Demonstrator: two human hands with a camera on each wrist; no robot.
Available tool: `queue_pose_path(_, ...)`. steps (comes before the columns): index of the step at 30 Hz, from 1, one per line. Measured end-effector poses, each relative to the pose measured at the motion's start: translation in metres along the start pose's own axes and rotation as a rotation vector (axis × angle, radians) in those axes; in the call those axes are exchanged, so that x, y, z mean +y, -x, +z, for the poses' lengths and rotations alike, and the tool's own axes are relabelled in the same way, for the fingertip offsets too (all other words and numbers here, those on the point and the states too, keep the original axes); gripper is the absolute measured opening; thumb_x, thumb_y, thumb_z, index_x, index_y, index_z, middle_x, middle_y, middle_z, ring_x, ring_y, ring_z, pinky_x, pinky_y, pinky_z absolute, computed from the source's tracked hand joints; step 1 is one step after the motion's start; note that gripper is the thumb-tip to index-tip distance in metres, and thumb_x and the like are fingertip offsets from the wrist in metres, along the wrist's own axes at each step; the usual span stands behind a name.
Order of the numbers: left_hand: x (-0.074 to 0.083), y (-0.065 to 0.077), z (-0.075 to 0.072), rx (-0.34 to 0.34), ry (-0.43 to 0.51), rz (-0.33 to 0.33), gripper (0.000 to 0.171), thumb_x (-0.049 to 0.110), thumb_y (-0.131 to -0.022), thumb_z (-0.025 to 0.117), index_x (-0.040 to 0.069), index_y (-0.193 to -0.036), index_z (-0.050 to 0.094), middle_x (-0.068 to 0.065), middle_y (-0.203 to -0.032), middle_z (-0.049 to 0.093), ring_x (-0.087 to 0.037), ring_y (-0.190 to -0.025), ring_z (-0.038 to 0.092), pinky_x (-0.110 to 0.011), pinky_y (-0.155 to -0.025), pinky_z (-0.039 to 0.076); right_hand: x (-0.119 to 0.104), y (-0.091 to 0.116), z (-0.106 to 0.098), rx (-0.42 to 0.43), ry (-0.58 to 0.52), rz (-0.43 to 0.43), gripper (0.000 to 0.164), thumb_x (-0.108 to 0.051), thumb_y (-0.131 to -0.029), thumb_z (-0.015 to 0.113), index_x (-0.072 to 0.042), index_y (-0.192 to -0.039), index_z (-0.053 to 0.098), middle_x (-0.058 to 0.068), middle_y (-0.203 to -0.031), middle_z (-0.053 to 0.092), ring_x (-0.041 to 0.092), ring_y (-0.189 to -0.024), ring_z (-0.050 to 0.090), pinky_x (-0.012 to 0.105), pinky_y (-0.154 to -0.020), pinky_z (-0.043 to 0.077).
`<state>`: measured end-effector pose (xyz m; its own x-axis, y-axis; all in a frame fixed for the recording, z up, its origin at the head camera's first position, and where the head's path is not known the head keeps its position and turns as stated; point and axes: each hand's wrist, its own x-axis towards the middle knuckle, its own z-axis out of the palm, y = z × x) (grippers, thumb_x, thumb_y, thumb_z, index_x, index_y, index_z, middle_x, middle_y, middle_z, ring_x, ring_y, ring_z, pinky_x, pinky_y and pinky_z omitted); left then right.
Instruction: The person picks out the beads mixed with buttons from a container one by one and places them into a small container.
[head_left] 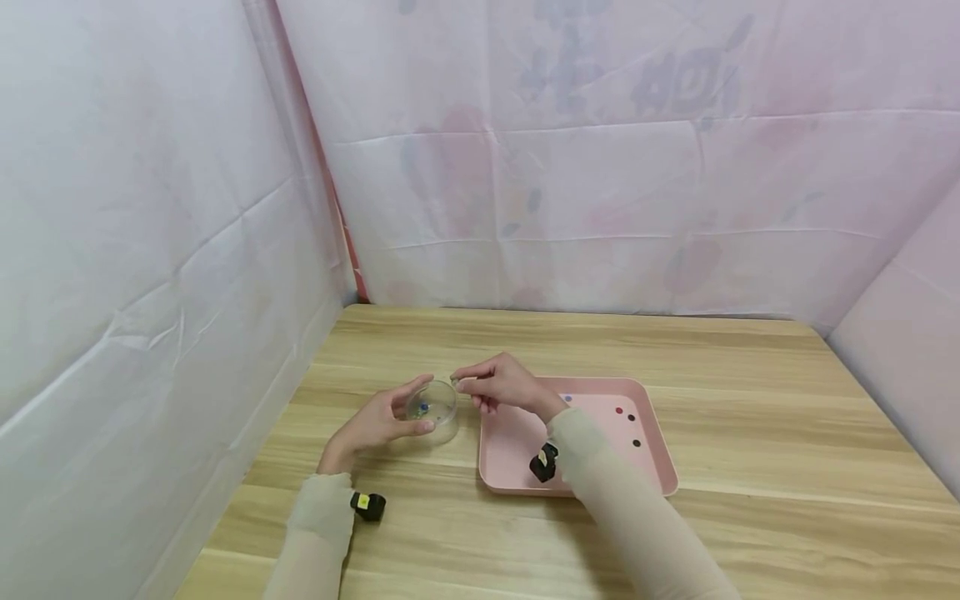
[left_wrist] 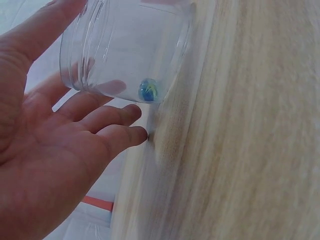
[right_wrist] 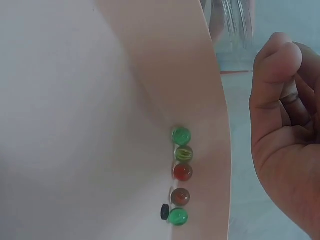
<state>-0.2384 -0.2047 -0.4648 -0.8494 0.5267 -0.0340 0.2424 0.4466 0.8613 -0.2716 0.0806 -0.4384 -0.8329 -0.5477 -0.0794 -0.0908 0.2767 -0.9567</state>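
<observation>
My left hand [head_left: 381,419] grips a clear plastic jar [head_left: 442,429], thumb on the near side and fingers on the far side. A blue-green marble [left_wrist: 148,90] lies at the bottom of the jar, which stands on or just over the table. Just right of the jar's rim, my right hand [head_left: 504,385] pinches a small glassy marble between thumb and forefinger; the fingertips mostly hide it, and in the right wrist view it is out of sight. Below that hand is a pink tray [head_left: 657,433], partly covered by the right forearm.
Along the tray's wall lie several marbles, among them a green marble [right_wrist: 181,135] and a red marble [right_wrist: 183,172]. A small black disc [right_wrist: 165,212] sits beside them. Red, blue and dark pieces show in the tray. Pale cloth [head_left: 600,167] hangs behind the wooden table [head_left: 750,400].
</observation>
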Motion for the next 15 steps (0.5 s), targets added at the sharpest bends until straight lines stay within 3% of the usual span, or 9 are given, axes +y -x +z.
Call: queue_pose_path(15, 0.004, 0.0, 0.0, -0.009, 0.006, -0.004, 0.086, 0.032, -0.097, 0.079, 0.012, -0.167, 0.032, -0.012, -0.174, 0.026, -0.041, -0.159, 0.029, -0.063, -0.121, 0.037, -0.008, -0.005, 0.012, -0.052, 0.018, -0.004, 0.039, -0.022, -0.101, 0.073, -0.002, -0.135, 0.071, 0.003, -0.067, 0.068, 0.009, -0.053, 0.06, 0.033, -0.054, 0.056)
